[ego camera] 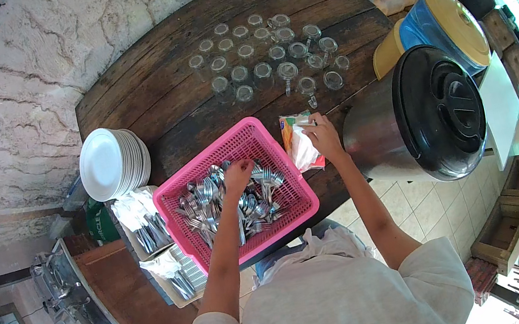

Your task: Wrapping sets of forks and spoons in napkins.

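Observation:
A pink plastic basket (299, 187) full of loose metal forks and spoons (206, 196) stands at the table's near edge. My left hand (239, 175) is over the cutlery with its fingers bent; whether it holds a piece cannot be told. Just right of the basket, my right hand (321, 133) touches white paper napkins (304, 150), which lie on an opened, colourful plastic pack (286, 126). Its fingertips are at the napkins' upper edge, and their grip is not clear. Left of the basket, a beige divided tray (164, 282) holds cutlery wrapped in white napkins (136, 208).
Several upside-down glass mugs (287, 71) stand on the dark wooden table (171, 125). A stack of white plates (108, 164) is at the left. To the right stand a large metal pot with a black lid (441, 111) and a blue container with a yellow lid (458, 25).

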A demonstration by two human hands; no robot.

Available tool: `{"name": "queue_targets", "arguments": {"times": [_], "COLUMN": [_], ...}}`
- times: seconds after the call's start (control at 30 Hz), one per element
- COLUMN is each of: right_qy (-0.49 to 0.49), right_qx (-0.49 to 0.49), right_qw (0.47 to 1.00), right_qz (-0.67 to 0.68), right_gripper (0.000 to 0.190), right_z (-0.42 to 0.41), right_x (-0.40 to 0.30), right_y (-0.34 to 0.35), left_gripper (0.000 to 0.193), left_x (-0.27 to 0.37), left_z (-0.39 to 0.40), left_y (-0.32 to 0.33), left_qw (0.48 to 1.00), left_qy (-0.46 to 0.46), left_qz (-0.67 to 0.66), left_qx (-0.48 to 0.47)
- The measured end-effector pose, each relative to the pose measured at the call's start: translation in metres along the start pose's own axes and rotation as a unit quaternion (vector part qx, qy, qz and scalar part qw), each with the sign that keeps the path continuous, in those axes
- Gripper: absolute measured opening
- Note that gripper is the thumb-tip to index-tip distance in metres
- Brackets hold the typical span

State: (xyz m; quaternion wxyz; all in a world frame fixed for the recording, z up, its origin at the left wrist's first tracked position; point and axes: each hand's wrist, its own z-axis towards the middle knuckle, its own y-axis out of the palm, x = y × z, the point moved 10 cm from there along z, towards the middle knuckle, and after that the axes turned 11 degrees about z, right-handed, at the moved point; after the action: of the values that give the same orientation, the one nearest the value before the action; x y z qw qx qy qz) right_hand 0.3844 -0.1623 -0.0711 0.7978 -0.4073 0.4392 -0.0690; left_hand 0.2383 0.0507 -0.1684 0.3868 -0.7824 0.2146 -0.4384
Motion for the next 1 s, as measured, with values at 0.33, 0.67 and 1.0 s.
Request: {"name": "queue_targets", "arguments": {"times": [0.33, 0.67, 1.0], "right_qy": [0.088, 0.144, 0.039], "right_qx": [-0.066, -0.074, -0.032], "right_qw": [0.983, 0.971, 0.991], "right_qz": [0.149, 0.173, 0.121], "right_gripper": [0.019, 0.023, 0.035], "right_z": [0.006, 0.003, 0.012], "right_x": [-0.008, 0.02, 0.005], "right_y": [0.007, 0.028, 0.017], "left_gripper": [0.03, 0.013, 0.013], "left_x": [-0.017, -0.006, 0.005], "left_z": [0.009, 0.002, -0.015], "left_y": [0.011, -0.007, -0.047], "left_qw": [1.0, 0.996, 0.982], "left_qy": [-0.001, 0.019, 0.01], "left_qz": [-0.023, -0.057, -0.102], "left_qx": [0.002, 0.071, 0.16]}}
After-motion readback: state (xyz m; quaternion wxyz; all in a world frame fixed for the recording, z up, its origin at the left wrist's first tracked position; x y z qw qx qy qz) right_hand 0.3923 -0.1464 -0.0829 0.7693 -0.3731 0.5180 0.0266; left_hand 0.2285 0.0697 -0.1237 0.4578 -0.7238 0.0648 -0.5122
